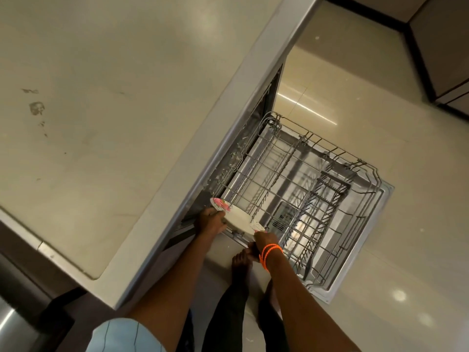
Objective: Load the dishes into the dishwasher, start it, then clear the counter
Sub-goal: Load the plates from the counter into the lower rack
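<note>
A white plate with a pink flower pattern on its rim is held tilted over the near left corner of the lower dishwasher rack. My left hand grips the plate's left edge. My right hand, with orange bands on the wrist, grips its right edge. The grey wire rack is pulled out over the open dishwasher door and holds no dishes that I can see. A dark cutlery basket stands in the rack's right half.
The pale counter fills the left side, with a few dark stains at its left. Glossy floor tiles lie beyond the door. Dark-based cabinets stand at the top right. My bare feet are on the floor beside the door.
</note>
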Demonstrator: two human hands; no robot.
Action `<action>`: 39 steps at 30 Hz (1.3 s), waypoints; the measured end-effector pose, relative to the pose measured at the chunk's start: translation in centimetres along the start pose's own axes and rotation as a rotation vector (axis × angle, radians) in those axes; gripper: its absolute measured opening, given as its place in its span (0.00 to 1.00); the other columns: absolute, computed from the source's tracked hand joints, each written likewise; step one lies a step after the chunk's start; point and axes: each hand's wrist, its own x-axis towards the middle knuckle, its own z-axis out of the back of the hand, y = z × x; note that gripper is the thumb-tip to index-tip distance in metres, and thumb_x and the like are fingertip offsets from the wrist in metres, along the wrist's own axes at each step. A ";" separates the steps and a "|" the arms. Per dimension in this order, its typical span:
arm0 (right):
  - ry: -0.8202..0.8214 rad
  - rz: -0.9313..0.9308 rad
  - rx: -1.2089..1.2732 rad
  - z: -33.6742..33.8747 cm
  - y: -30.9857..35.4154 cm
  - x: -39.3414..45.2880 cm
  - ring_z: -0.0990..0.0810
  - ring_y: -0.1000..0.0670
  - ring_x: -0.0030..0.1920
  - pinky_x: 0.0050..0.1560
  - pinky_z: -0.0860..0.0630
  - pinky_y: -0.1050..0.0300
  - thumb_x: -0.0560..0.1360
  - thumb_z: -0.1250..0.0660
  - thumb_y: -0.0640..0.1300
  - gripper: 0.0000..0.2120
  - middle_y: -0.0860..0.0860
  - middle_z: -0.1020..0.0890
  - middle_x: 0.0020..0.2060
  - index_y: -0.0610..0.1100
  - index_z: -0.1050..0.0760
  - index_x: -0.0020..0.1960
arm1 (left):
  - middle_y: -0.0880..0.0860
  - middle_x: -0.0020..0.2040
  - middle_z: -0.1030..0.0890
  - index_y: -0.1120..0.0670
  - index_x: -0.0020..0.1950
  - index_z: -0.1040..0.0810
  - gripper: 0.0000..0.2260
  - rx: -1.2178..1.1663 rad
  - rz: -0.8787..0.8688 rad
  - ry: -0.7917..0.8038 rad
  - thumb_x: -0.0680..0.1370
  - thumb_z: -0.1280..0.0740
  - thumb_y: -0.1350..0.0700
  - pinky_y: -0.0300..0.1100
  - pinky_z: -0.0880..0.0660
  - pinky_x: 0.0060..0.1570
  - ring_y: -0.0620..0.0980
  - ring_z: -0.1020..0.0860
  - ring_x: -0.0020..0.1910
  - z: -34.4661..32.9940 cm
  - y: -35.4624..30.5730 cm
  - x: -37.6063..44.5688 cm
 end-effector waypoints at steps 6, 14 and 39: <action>-0.013 0.071 -0.089 0.4 -0.3 -1.2 0.21 0.44 0.29 0.34 0.21 0.50 0.80 0.40 0.37 0.08 0.39 0.21 0.35 0.35 0.25 0.52 | 0.56 0.41 0.18 0.55 0.47 0.20 0.06 0.179 -0.034 -0.030 0.77 0.29 0.53 0.50 0.18 0.45 0.54 0.20 0.38 0.9 1.1 -1.1; -0.028 0.184 -0.180 0.4 -0.9 -6.9 0.16 0.39 0.38 0.49 0.18 0.38 0.78 0.35 0.42 0.11 0.39 0.16 0.37 0.36 0.21 0.41 | 0.55 0.40 0.17 0.51 0.43 0.22 0.18 0.187 -0.016 0.031 0.60 0.30 0.42 0.53 0.18 0.48 0.55 0.19 0.38 3.0 1.8 -4.5; 0.183 0.464 -0.534 -5.5 -13.5 -35.3 0.27 0.47 0.23 0.26 0.29 0.61 0.77 0.41 0.35 0.09 0.45 0.26 0.23 0.37 0.26 0.40 | 0.54 0.38 0.14 0.54 0.38 0.16 0.10 -0.017 -0.217 -0.207 0.72 0.28 0.47 0.50 0.17 0.50 0.54 0.15 0.45 22.1 5.2 -32.2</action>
